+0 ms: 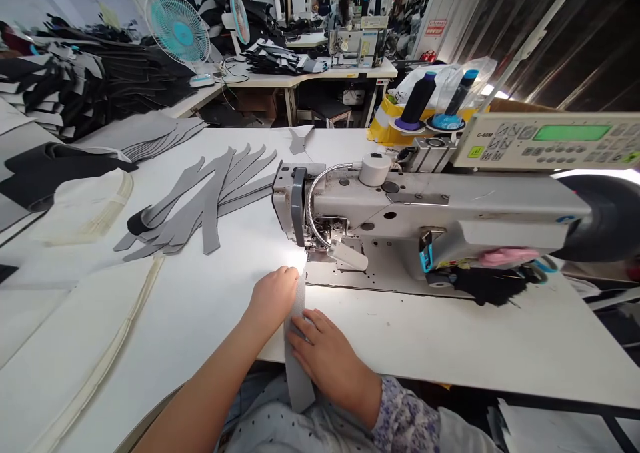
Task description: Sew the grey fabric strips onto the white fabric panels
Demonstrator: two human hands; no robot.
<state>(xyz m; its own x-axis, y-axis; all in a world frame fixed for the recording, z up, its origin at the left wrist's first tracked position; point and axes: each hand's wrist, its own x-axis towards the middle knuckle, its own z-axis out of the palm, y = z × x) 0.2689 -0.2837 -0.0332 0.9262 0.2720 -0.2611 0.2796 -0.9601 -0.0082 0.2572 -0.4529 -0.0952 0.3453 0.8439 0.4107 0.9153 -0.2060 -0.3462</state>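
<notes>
- The left hand (273, 299) lies at the upper end of the grey strip (296, 353), just in front of the sewing machine's needle area. Its fingers are close together and bright light washes over their tips, so I cannot tell whether they pinch the strip or only rest on it.
- The right hand (327, 353) lies on the strip nearer the body, with its fingers (313, 319) slightly spread across the strip's face, pressing rather than gripping.
- The grey strip runs lengthwise toward the machine on the white sewing table (450, 333). Its near end reaches past the table edge toward the person's lap.
- The presser foot area (347, 255) sits just beyond the left hand, beside the strip's upper end. The hand and glare hide whether the strip touches it.
- A gooseneck lamp (320, 199) curves down over the needle area of the sewing machine (430, 206).
- Grey cut pieces (200, 206) lie fanned out to the left of the machine, well apart from the hands.
- Cream padded pieces (83, 206) and black stacks (65, 86) fill the table's far left.
- Two thread cones (417, 99) stand behind the machine, near its control panel (565, 136).
- A fan (177, 29) and a second sewing machine (357, 39) stand farther off.
</notes>
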